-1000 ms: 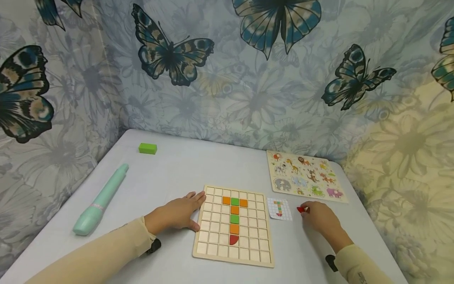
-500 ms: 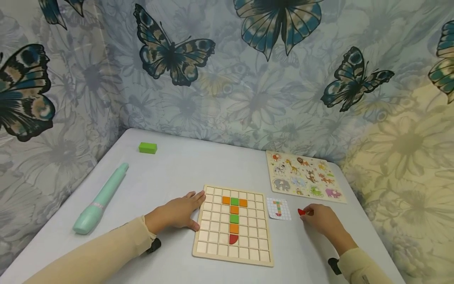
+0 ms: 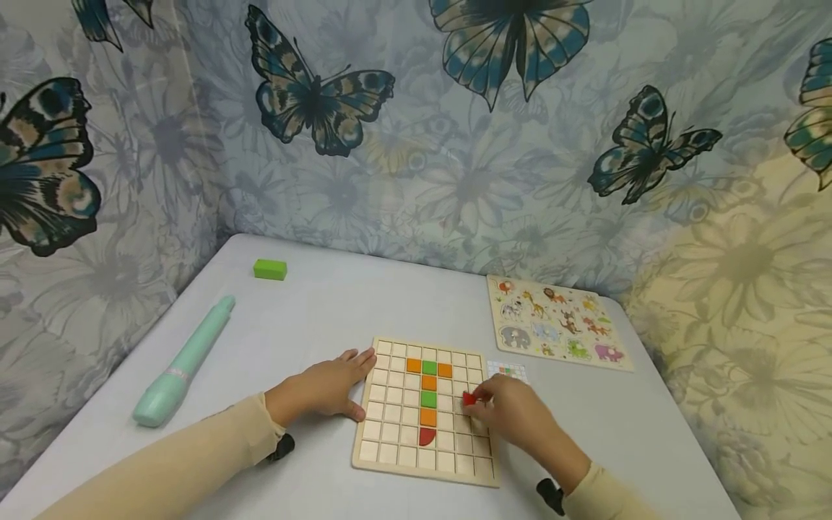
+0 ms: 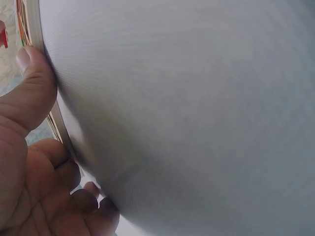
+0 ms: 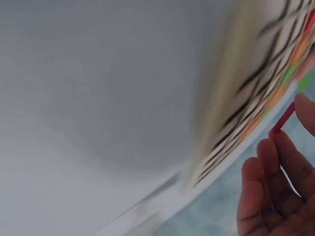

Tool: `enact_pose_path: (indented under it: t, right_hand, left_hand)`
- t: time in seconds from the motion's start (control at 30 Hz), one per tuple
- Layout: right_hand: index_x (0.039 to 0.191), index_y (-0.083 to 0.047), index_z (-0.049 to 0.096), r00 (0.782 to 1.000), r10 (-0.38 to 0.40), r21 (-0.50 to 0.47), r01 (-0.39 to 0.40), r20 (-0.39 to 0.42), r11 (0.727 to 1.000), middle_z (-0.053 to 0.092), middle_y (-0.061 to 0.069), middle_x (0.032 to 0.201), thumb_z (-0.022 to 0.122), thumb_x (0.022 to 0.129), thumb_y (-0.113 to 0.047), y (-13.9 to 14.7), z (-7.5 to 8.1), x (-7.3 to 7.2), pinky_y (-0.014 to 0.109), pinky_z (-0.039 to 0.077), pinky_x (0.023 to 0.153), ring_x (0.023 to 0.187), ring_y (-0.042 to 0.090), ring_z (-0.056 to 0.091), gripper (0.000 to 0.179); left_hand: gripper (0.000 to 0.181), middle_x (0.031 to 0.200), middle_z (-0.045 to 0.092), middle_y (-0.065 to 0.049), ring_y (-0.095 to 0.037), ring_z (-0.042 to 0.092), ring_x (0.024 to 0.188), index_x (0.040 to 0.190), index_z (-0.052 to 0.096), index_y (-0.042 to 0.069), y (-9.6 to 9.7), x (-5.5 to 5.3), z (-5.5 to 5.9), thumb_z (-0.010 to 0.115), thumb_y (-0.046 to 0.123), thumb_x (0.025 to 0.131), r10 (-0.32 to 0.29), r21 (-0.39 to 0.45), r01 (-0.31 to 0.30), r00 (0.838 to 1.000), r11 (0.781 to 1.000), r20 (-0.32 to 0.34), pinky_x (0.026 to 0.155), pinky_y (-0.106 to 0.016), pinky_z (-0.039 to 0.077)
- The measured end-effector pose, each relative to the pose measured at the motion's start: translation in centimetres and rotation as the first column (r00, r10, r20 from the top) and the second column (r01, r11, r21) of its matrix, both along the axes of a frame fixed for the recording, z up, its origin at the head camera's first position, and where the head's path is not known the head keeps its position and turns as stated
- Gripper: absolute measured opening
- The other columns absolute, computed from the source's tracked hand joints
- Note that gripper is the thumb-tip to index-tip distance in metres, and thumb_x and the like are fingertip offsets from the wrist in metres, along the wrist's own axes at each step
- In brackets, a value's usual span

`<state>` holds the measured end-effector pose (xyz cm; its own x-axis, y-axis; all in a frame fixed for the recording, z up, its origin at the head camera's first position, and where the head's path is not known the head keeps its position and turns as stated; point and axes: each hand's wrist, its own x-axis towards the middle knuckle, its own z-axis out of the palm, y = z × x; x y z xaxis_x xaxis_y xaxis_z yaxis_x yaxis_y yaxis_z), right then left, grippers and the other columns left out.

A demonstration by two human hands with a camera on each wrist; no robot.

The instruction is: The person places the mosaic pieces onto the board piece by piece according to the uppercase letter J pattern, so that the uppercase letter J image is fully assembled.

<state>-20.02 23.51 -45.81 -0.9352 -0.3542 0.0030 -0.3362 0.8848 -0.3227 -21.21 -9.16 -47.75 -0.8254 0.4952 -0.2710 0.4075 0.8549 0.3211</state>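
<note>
A wooden grid board [image 3: 390,455] lies on the white table, with orange and green squares set in a T shape and a red quarter-round piece [image 3: 426,436] at the foot of its stem. My left hand [image 3: 328,386] rests against the board's left edge, its fingers spread and its thumb [image 4: 34,91] at the rim. Between thumb and forefinger my right hand [image 3: 516,412] pinches a second red piece [image 3: 469,399], held over the board's right columns. In the right wrist view this red piece [image 5: 284,117] shows edge-on. A small pattern card [image 3: 510,370] is partly hidden behind the right hand.
An animal puzzle board [image 3: 559,321] lies at the back right of the table. Toward the back left sits a green block [image 3: 269,269]. A mint-green, bottle-shaped object [image 3: 185,365] lies along the left side. Butterfly-patterned cloth [image 3: 403,195] rises behind the table.
My right hand has moved left with the red piece, from the table right of the card to over the board, now covering part of the card. The left hand has stayed at the board's edge.
</note>
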Motion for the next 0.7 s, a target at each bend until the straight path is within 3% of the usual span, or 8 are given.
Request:
enact_pose_path:
  t: [0.13, 0.27, 0.4, 0.7]
  right_hand:
    - [0.085, -0.016, 0.075, 0.975, 0.21, 0.023, -0.209, -0.069, 0.978, 0.061, -0.012, 0.082, 0.082, 0.079, -0.033, -3.9, -0.3, 2.2, 0.025, 0.049, 0.065, 0.075, 0.005, 0.053, 0.019]
    - [0.08, -0.016, 0.073, 0.944, 0.31, 0.057, -0.305, -0.112, 0.951, 0.052, -0.015, 0.074, 0.081, 0.079, -0.035, -6.4, -0.7, 3.4, 0.02, 0.043, 0.058, 0.069, 0.004, 0.045, 0.02]
    - [0.078, -0.017, 0.072, 0.939, 0.32, 0.063, -0.314, -0.126, 0.947, 0.046, -0.016, 0.071, 0.081, 0.078, -0.033, -7.6, -1.2, 3.9, 0.018, 0.039, 0.057, 0.068, 0.005, 0.041, 0.018]
    - [0.084, -0.016, 0.075, 0.938, 0.322, 0.054, -0.318, -0.13, 0.947, 0.049, -0.017, 0.07, 0.081, 0.079, -0.032, -7.9, -1.3, 3.9, 0.019, 0.039, 0.058, 0.068, 0.005, 0.042, 0.017]
  left_hand:
    - [0.103, 0.162, 0.019, -0.006, -0.032, 0.02, 0.146, 0.155, 0.027, 0.006, 0.0, 0.0, -0.2, 0.077, 0.05, 0.076, -0.002, 0.0, 0.002, 1.0, 1.0, -0.009, 0.11, -0.048, 0.031]
    - [0.103, 0.162, 0.019, -0.006, -0.031, 0.02, 0.145, 0.155, 0.028, 0.006, -0.1, 0.0, -0.4, 0.077, 0.05, 0.076, -0.001, -0.001, 0.001, 1.0, 1.0, -0.012, 0.11, -0.048, 0.032]
    - [0.102, 0.161, 0.021, -0.007, -0.032, 0.021, 0.145, 0.154, 0.029, 0.004, -0.3, 0.0, -0.4, 0.078, 0.049, 0.076, -0.002, 0.001, 0.002, 1.0, 1.0, -0.026, 0.11, -0.047, 0.032]
    - [0.101, 0.161, 0.021, -0.007, -0.032, 0.022, 0.145, 0.154, 0.029, 0.005, 0.0, 0.1, -0.2, 0.078, 0.049, 0.077, -0.008, -0.005, 0.008, 1.0, 1.0, -0.027, 0.111, -0.045, 0.031]
